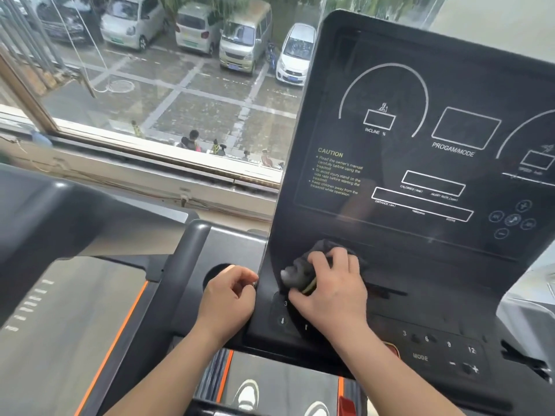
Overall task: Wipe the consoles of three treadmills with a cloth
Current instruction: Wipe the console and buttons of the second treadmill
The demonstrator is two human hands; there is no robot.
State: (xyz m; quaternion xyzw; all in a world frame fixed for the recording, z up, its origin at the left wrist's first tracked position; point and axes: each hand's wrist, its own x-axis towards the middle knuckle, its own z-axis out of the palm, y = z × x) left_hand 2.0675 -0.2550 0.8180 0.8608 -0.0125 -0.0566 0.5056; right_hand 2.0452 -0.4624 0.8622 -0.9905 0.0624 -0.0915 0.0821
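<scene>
Gripping a bunched dark cloth (301,276) in the right hand (333,291), fingers curled over it, and pressing it against the lower left part of the black treadmill console (420,181), just above the small buttons (282,321). Resting the left hand (231,295) just beside, at the console's left edge and apart from the cloth, fingers curled inward; impossible to tell whether pinching that edge or only touching it. Standing next to a second treadmill (75,295) on the left, below the window (180,85).

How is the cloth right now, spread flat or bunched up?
Bunched up: the cloth is a crumpled wad gripped under the right hand, whose curled fingers press it on the console, lower left.
</scene>
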